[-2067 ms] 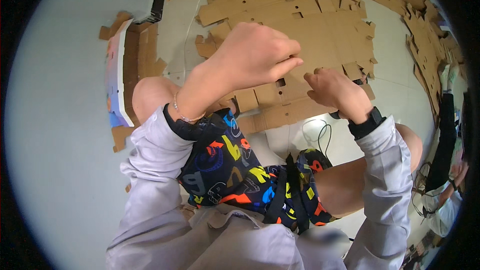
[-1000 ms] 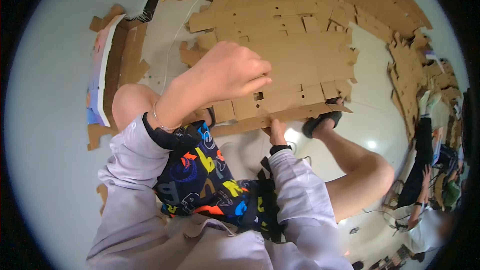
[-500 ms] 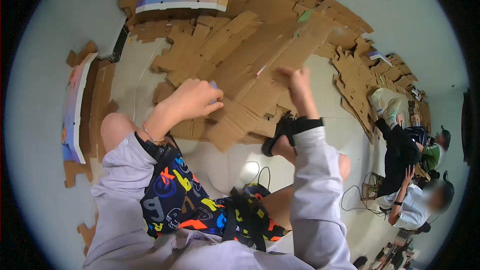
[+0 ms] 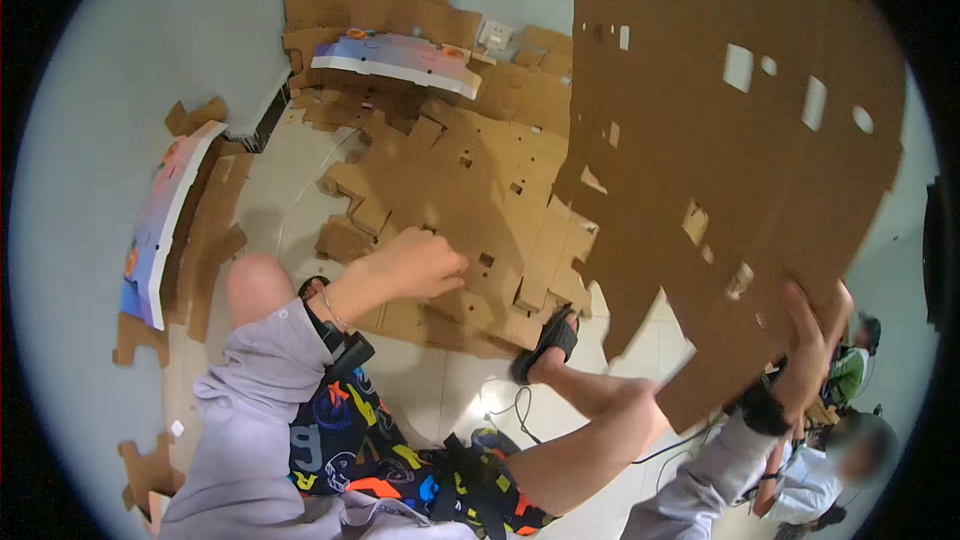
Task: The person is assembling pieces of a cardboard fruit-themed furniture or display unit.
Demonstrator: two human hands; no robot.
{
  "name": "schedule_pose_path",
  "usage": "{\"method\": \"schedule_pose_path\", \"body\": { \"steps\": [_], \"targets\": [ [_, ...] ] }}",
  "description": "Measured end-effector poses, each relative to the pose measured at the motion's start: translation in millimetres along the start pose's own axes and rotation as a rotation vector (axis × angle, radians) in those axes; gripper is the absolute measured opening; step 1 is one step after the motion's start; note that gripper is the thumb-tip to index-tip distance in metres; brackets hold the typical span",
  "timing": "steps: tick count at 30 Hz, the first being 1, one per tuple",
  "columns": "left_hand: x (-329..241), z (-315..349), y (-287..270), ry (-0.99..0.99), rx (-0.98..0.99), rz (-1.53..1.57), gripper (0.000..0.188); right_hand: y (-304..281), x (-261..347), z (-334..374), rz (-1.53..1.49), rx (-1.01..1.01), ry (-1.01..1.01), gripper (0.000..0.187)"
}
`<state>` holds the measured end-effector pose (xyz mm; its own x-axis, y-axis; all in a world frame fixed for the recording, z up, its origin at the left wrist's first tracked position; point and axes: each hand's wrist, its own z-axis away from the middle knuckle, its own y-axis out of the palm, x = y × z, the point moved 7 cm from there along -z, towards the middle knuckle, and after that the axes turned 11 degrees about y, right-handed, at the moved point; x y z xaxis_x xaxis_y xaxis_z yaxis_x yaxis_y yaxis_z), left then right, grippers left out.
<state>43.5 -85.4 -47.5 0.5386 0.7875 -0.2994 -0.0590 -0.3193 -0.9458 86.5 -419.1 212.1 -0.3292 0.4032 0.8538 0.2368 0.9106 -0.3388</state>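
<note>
At the right, my right hand point(image 4: 812, 340) grips the lower edge of a big brown cardboard sheet point(image 4: 650, 180). The sheet is raised and tilted, with several cut-out holes and ragged edges, and hides much of that side. Over the floor cardboard, my left hand point(image 4: 415, 262) is closed with its fingers curled in; whatever it may hold is hidden. Beneath it lies a flat cardboard piece point(image 4: 400, 185) with small square holes and torn flaps, reaching toward my sandalled foot point(image 4: 550, 345).
Printed white-edged panels stand by the back wall point(image 4: 395, 65) and the left wall point(image 4: 165, 230), with more cardboard around them. A wall socket point(image 4: 495, 35) sits behind. Black cables point(image 4: 515, 410) lie on the tiled floor. Two other people point(image 4: 820, 470) sit at the lower right.
My right hand has swung right and raised a large cardboard sheet off the pile, uncovering the holed piece below. My left hand stays near its place; the blue-purple item at its fingers no longer shows.
</note>
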Motion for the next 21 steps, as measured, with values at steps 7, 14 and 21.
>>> {"method": "schedule_pose_path", "body": {
  "steps": [7,14,21],
  "targets": [
    [2,2,9,0.011,0.029,-0.019,0.022,-52,-1,22,-0.058,-0.083,0.031,0.045],
    [19,15,24,-0.132,0.213,0.102,0.040,-46,-58,0,0.001,-0.104,0.165,0.037],
    [28,20,50,-0.230,0.525,0.076,0.049,71,-144,15,0.648,0.402,0.003,0.024]
  ]
}}
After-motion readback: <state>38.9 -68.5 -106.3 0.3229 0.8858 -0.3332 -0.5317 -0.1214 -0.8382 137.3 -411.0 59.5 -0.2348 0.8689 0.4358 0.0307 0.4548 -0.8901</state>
